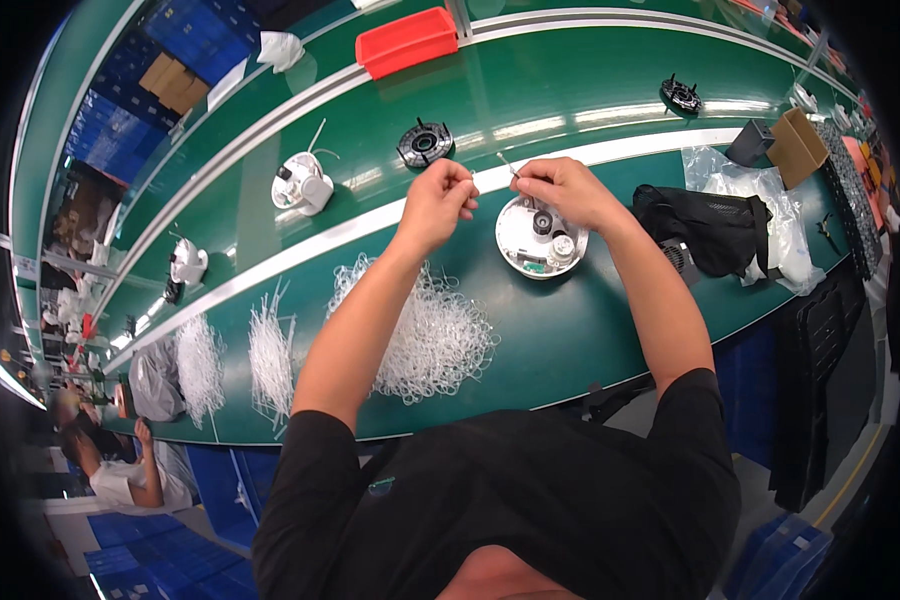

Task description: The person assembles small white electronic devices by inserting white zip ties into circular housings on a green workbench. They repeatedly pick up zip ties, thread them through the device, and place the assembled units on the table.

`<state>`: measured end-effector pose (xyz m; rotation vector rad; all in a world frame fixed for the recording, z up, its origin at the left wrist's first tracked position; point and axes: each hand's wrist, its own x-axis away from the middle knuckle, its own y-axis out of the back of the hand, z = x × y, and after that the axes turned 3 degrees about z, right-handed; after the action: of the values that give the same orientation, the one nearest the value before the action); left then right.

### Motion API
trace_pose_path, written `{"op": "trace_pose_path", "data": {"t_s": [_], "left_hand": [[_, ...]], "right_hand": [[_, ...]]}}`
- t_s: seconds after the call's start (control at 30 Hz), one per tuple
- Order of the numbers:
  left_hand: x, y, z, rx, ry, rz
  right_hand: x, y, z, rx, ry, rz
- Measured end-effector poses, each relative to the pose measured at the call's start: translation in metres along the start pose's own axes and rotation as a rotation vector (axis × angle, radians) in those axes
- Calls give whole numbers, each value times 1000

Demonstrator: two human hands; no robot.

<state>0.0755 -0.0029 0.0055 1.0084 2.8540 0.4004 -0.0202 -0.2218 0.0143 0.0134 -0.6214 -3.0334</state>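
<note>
A round white device housing lies open side up on the green bench, with a black cylinder, a white round part and a small green circuit board inside. Over its far edge my right hand is closed in a pinch on a thin pale cable, whose tip points up and left. To the left my left hand is closed, thumb against fingers. Something tiny and pale may be at its fingertips, too small to name. Beneath my left forearm spreads a tangled pile of clear-white looped strips.
Two smaller strip piles lie further left. Across the white rail sit a white device, black round parts and a red bin. At right are a black bag, clear plastic and a cardboard box. Another person sits at far left.
</note>
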Motion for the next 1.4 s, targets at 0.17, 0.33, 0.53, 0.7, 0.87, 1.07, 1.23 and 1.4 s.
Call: {"op": "trace_pose_path", "data": {"t_s": [0.17,0.33,0.53,0.7,0.87,1.07,1.23,1.4], "left_hand": [[0,-8,-26,329,-99,-20],[-5,-20,-22,285,-82,27],[-7,-28,-19,41,-27,49],[-2,-35,-25,-37,24,-20],[3,-44,-20,-297,-97,-37],[13,-50,-20,-699,-375,-40],[19,-54,-21,-881,-432,20],[18,-53,-13,-775,-409,-38]], "right_hand": [[0,-6,9,171,33,-82],[0,-6,10,242,77,-82],[5,-4,6,108,85,-91],[6,-2,0,-238,87,-30],[1,-1,-10,-181,74,-32],[-2,2,-17,-286,18,-84],[1,10,-31,-590,-51,-86],[12,5,-26,-61,171,20]]}}
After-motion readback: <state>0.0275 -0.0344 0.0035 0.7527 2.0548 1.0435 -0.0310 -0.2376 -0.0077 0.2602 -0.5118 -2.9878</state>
